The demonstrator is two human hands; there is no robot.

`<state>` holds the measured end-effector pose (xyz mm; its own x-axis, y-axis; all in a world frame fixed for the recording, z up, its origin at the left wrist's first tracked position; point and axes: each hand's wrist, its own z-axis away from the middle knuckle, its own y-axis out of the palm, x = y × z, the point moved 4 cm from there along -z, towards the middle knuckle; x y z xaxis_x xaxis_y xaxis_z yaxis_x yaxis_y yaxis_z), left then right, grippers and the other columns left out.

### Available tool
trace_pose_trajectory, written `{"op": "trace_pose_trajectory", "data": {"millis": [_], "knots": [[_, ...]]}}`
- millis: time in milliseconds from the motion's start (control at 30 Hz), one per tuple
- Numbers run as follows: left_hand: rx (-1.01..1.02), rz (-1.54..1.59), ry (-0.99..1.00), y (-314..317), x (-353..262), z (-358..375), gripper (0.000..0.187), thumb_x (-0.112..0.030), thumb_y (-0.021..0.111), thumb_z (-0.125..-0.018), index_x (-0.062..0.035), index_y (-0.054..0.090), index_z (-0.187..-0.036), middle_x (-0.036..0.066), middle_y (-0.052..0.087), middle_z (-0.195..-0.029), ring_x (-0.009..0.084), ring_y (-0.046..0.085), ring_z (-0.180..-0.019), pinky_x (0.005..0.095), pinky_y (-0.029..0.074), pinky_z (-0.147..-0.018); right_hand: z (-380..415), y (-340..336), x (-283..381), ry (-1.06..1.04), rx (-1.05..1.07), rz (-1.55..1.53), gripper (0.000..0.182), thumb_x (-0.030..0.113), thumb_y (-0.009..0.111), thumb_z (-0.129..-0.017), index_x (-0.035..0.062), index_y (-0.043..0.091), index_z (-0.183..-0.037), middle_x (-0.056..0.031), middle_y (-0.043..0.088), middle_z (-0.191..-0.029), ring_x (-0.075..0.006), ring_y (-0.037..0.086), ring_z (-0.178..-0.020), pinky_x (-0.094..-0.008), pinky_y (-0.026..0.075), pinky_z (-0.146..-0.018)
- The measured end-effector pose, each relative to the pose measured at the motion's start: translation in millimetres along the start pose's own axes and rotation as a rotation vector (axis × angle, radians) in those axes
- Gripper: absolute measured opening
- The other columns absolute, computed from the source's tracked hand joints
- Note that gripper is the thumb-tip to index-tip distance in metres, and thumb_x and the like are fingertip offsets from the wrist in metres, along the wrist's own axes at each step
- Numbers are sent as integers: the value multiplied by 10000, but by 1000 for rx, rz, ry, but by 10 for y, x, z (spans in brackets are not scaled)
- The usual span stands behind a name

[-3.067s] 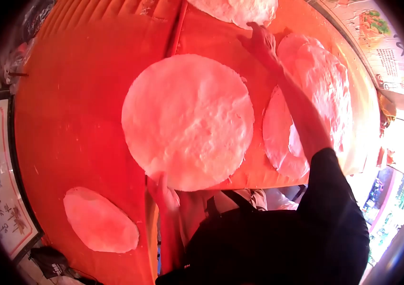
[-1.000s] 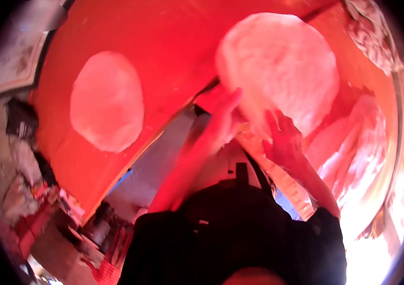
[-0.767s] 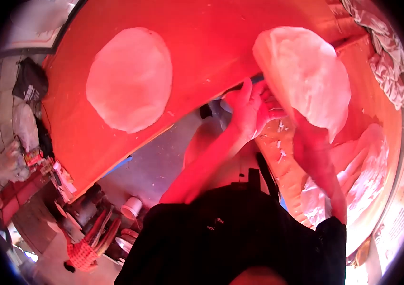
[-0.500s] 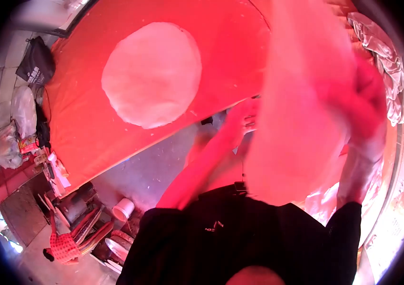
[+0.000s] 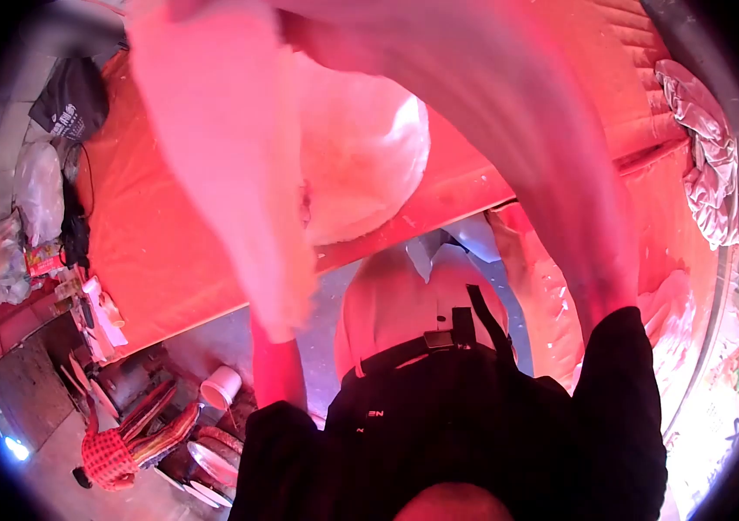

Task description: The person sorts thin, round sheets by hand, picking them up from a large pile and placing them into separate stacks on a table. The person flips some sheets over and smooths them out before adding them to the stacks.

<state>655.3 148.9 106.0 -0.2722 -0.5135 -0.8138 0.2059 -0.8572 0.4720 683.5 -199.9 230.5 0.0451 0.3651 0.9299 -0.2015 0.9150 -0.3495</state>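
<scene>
A wide, thin, pale sheet of dough (image 5: 213, 130), blurred by motion, hangs in the left half of the view from the top edge down. It lies over my left forearm (image 5: 279, 373) and covers most of my left hand, so those fingers are hidden. My right forearm (image 5: 543, 148) reaches across the top to the sheet's upper end, where the hand is smeared and partly cut off. Behind the sheet, a second round pale sheet (image 5: 365, 156) lies flat on the orange-red covered table (image 5: 169, 295), partly hidden.
Crumpled cloth (image 5: 704, 156) lies at the far right. Bags, including a black one (image 5: 74, 100), line the left side. On the floor at lower left are a white bucket (image 5: 221, 386), several pans (image 5: 213, 460) and a person in a checked red shirt (image 5: 109, 456).
The hanging dough sheet and my right arm have swung from the right side to the upper left. My left arm has moved left, under the sheet. The flat sheet appears farther right.
</scene>
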Motion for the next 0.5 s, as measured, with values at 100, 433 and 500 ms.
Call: {"op": "trace_pose_trajectory", "data": {"millis": [100, 433, 500], "knots": [[-86, -53, 84, -358, -163, -55, 431, -163, 573, -973, 13, 494, -1358, 91, 639, -1202, 198, 628, -1047, 354, 522, -897, -594, 225, 59, -54, 16, -17, 408, 184, 698, -815, -2, 652, -1175, -60, 698, -962, -151, 626, -851, -298, 504, -744], [-411, -474, 197, -1635, -157, -143, 434, -78, 608, -947, 38, 496, -1349, 99, 653, -1161, 177, 640, -1000, 327, 521, -875, -1027, 890, -1226, 119, -116, 142, 464, 280, 758, -790, 5, 659, -1151, -88, 693, -951, -194, 639, -847, -339, 515, -748], [-448, -537, 243, -1630, 10, -205, 435, -61, 616, -941, 43, 497, -1347, 100, 656, -1152, 172, 642, -990, 322, 521, -871, -877, 1021, -1362, 73, -235, 229, 477, 299, 770, -786, 7, 660, -1146, -93, 692, -949, -203, 642, -846, -347, 517, -749]]}}
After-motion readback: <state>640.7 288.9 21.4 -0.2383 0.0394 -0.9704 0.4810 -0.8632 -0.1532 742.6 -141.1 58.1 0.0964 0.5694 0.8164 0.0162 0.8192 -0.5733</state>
